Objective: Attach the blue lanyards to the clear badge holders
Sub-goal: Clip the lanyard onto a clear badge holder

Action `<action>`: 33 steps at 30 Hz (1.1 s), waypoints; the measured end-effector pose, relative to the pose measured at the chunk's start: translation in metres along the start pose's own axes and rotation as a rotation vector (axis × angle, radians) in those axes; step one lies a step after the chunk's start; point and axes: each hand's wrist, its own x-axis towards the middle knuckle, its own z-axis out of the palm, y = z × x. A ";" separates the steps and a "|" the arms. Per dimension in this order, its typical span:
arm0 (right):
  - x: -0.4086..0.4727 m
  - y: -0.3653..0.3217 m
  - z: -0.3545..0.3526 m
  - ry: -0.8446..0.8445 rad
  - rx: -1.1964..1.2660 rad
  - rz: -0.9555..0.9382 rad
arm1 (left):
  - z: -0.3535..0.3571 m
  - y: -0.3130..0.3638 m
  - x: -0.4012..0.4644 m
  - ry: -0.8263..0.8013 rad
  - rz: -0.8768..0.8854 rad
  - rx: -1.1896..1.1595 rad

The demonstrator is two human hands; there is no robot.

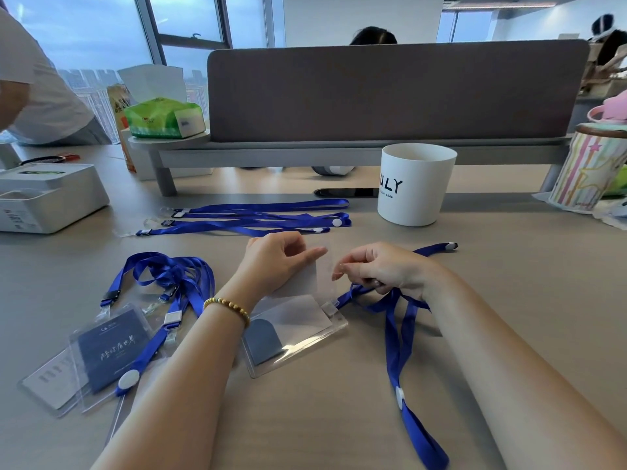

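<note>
My left hand (276,262) holds a clear badge holder (320,279) upright above the table, thumb and fingers pinching its upper part. My right hand (383,269) pinches the clear clip strap of a blue lanyard (395,340) at the holder's right edge; the ribbon trails down the table toward me. Under my hands lies another clear holder (298,334) with a dark card inside and a clip on its corner. Several finished holders with lanyards (112,340) are piled at the left. Loose blue lanyards (258,218) lie in a row further back.
A white cup (415,184) stands behind my right hand. A white box (44,198) sits at the left, a tissue pack (166,117) on a riser, a grey desk divider (390,93) behind, a striped container (587,167) at the right. A person stands at the far left.
</note>
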 end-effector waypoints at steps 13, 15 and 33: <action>0.005 0.000 0.013 0.084 -0.027 -0.110 | 0.004 -0.010 0.007 0.014 -0.051 0.016; 0.006 -0.001 0.015 0.119 -0.050 -0.129 | 0.005 -0.012 0.007 0.037 -0.066 0.082; 0.009 -0.009 0.032 0.228 -0.044 -0.133 | 0.009 -0.010 0.007 0.167 -0.079 0.020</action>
